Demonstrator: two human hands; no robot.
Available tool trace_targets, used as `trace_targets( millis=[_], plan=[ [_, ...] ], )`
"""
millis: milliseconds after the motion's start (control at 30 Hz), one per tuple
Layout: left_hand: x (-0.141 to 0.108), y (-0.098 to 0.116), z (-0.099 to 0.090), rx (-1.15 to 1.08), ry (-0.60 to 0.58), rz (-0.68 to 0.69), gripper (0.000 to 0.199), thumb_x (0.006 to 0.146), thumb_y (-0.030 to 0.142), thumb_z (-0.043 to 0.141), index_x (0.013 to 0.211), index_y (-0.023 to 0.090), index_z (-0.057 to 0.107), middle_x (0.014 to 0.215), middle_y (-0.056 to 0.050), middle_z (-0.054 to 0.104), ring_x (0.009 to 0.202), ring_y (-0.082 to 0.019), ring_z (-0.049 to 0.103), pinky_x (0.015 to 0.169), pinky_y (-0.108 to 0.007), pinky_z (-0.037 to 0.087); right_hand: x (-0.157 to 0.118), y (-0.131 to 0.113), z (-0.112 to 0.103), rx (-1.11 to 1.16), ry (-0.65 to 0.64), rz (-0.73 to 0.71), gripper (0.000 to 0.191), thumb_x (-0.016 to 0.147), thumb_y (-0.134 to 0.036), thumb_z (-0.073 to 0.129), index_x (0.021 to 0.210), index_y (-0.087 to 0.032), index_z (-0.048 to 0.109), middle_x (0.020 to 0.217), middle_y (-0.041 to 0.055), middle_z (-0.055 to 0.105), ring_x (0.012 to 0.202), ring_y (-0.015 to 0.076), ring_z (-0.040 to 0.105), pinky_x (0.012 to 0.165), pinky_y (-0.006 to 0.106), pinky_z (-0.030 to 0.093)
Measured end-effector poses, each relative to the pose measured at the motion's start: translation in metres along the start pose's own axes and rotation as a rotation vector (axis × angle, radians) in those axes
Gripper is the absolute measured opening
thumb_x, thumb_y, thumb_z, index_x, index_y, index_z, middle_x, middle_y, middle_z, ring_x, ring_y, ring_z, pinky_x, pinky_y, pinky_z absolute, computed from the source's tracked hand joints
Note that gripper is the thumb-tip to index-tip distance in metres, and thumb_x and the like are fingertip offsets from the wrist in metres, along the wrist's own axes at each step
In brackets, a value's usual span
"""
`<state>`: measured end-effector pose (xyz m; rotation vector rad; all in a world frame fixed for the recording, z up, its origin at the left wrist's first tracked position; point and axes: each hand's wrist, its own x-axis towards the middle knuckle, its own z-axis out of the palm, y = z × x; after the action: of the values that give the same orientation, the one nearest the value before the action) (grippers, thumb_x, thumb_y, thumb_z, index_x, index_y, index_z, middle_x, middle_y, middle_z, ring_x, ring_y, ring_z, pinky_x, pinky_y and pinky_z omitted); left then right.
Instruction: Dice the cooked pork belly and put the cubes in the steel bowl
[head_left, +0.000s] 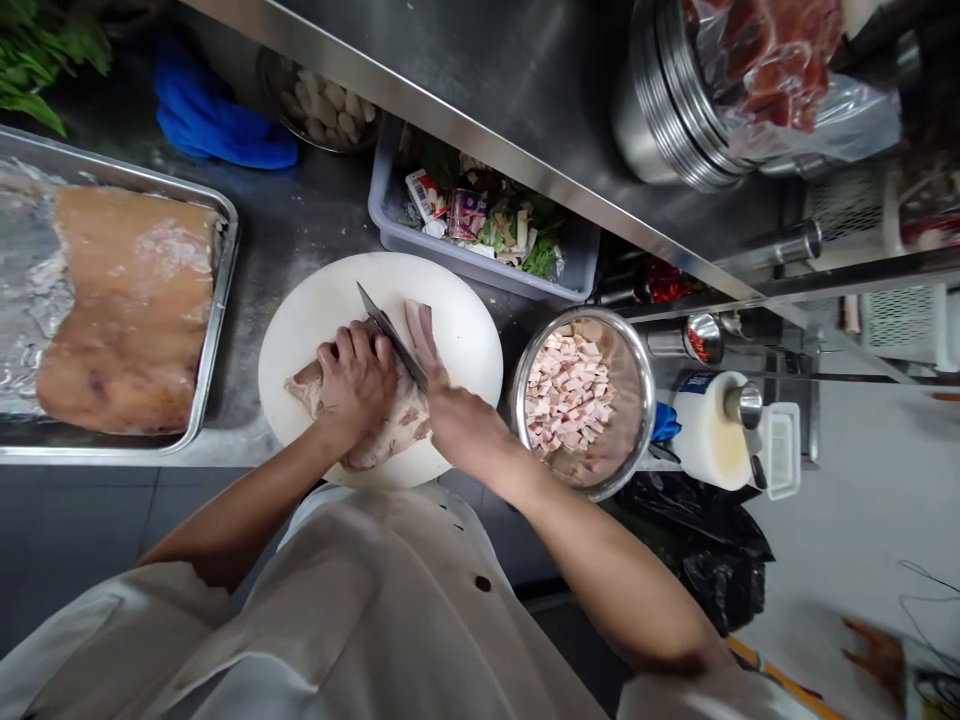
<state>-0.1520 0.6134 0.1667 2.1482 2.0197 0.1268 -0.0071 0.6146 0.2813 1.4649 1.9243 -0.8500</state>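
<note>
A slab of pale meat (pixel 388 432) lies on the round white cutting board (pixel 315 310). My left hand (pixel 356 378) presses on it, fingers curled over its upper part and hiding some of it. In my right hand (pixel 461 420) is the handle of a knife (pixel 394 337), whose dark blade points up and left, close to my left fingertips. The blade lies along the meat's right side. Just right of the blade rests a cut strip of meat (pixel 424 335). Beside the board stands a steel bowl (pixel 634 400) with many diced meat pieces (pixel 568 390) in it.
On the left, a metal tray (pixel 217 300) holds a large skin-on slab of meat (pixel 135 310). Behind the board is a grey bin (pixel 480 262) of scraps and packets. A steel shelf edge (pixel 450 120) overhangs the counter. A white jug (pixel 712 430) stands right of the bowl.
</note>
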Motion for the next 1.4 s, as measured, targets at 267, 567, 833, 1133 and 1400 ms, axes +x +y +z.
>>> trace_targets(
  millis=[267,567,833,1133,1400],
  plan=[
    [0.001,-0.002,0.001,-0.009,-0.006,0.023,0.035,0.097,0.017,0.032,0.114,0.008,0.061,0.137,-0.033,0.054,0.124,-0.046,0.052,0.091,-0.059,0.038,-0.041,0.032,0.036,-0.070,-0.121,0.094,0.054,0.086,-0.002,0.050,0.138,-0.005,0.037,0.095,0.0190,0.075,0.093,0.0315,0.076,0.074,0.035,0.057],
    [0.004,0.000,-0.001,-0.078,-0.045,-0.027,0.030,0.096,0.019,0.036,0.108,0.010,0.061,0.139,-0.030,0.053,0.128,-0.045,0.050,0.096,-0.060,0.036,0.021,0.039,0.103,-0.094,-0.047,0.059,0.047,0.097,-0.010,0.039,0.143,-0.002,0.043,0.094,0.0186,0.075,0.091,0.0284,0.076,0.075,0.033,0.057],
    [0.004,0.001,0.004,0.000,-0.010,-0.010,0.031,0.095,0.022,0.035,0.108,0.010,0.061,0.129,-0.031,0.057,0.124,-0.045,0.050,0.093,-0.059,0.035,0.039,0.024,0.072,0.008,0.078,0.006,0.049,0.095,-0.010,0.039,0.144,-0.004,0.040,0.105,0.0206,0.074,0.101,0.0276,0.073,0.082,0.034,0.057],
    [0.003,0.004,0.005,0.069,-0.023,-0.012,0.036,0.092,0.020,0.038,0.115,0.007,0.062,0.125,-0.032,0.058,0.120,-0.046,0.051,0.091,-0.059,0.034,-0.041,0.058,0.123,0.000,-0.027,0.018,0.053,0.087,-0.003,0.047,0.140,-0.006,0.042,0.092,0.0177,0.075,0.088,0.0268,0.076,0.074,0.033,0.058],
    [0.003,0.002,0.007,0.091,-0.009,0.030,0.038,0.092,0.022,0.039,0.119,0.008,0.062,0.130,-0.031,0.056,0.120,-0.044,0.051,0.093,-0.058,0.034,0.035,0.042,0.093,0.179,0.208,-0.111,0.053,0.093,-0.012,0.046,0.145,-0.008,0.033,0.114,0.0205,0.071,0.104,0.0269,0.072,0.083,0.035,0.055]
  ],
)
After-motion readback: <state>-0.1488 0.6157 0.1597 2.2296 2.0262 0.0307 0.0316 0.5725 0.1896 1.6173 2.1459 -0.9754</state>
